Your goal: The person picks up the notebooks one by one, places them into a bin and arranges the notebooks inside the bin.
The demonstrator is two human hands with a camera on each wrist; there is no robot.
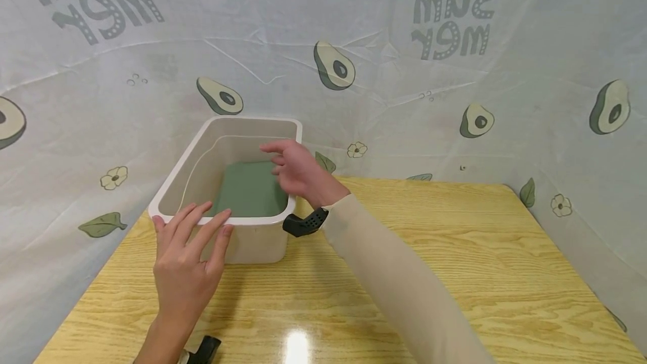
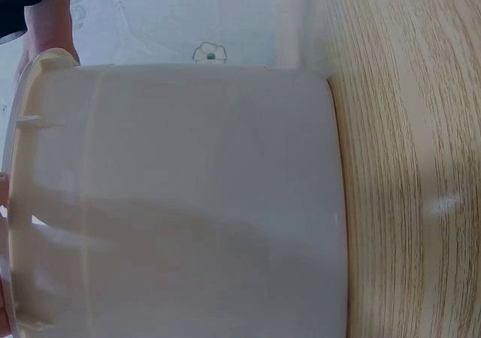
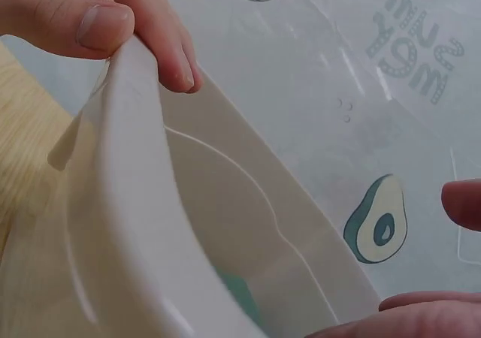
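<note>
A beige plastic tub (image 1: 258,243) with a white rim stands on the table, and a flat green layer (image 1: 253,187) shows at its bottom. My left hand (image 1: 187,260) holds the tub's near rim. Its fingers reach over the edge and the thumb lies outside, as the right wrist view shows at the rim (image 3: 131,150). My right hand (image 1: 295,167) hovers over the tub's right side, forefinger pointing left and the other fingers bent. Nothing is visible in it. The left wrist view is mostly filled by the tub's outer wall (image 2: 203,195).
The wood-grain table (image 1: 429,251) stretches to the right and in front of the tub. Behind it hangs a pale sheet (image 1: 394,122) printed with avocados and lettering. Black straps, one of them this strap (image 1: 305,222), sit at both wrists.
</note>
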